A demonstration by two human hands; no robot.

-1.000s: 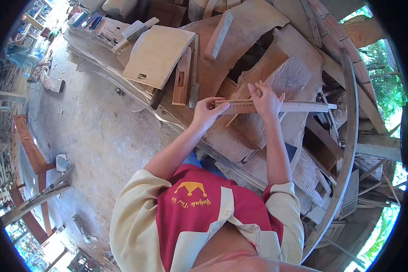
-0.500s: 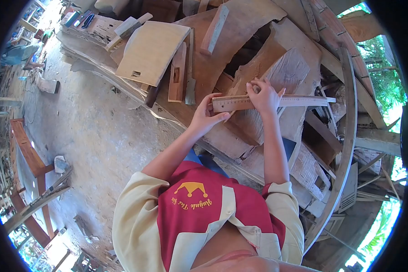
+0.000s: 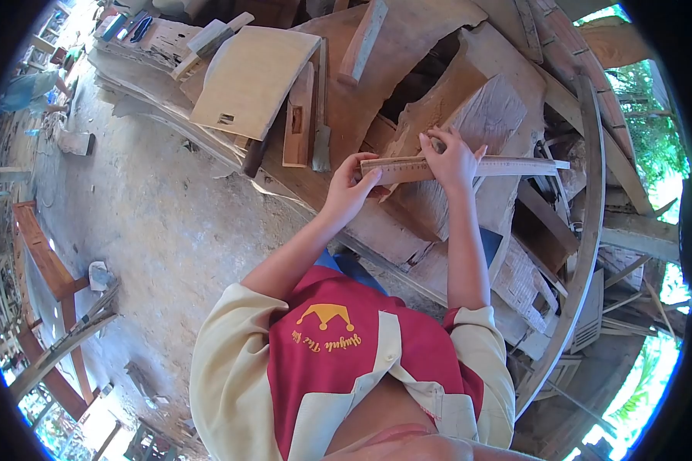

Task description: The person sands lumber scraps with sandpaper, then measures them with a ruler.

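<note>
A long ruler [image 3: 504, 166] with printed marks lies along a narrow wooden strip [image 3: 407, 175]. My left hand [image 3: 349, 190] is closed round their left end, thumb on the near side and fingers behind. Partway along the ruler, my right hand [image 3: 452, 163] is closed over it, covering part of the scale. Something small and dark shows by the right fingertips; I cannot make out its kind. Beneath the hands is a rough-grained wooden board [image 3: 488, 115].
Stacked slabs and offcuts surround the hands. A pale flat panel [image 3: 254, 81] and a slotted wooden block [image 3: 297, 127] lie to the left. A long curved wooden beam [image 3: 594, 177] stands at the right. A reddish wooden frame [image 3: 46, 253] rests on the dusty floor [image 3: 161, 253].
The ruler and strip have tilted so that less of the strip's broad face shows. My left hand has turned slightly, its thumb moving up and back. The right hand keeps its hold.
</note>
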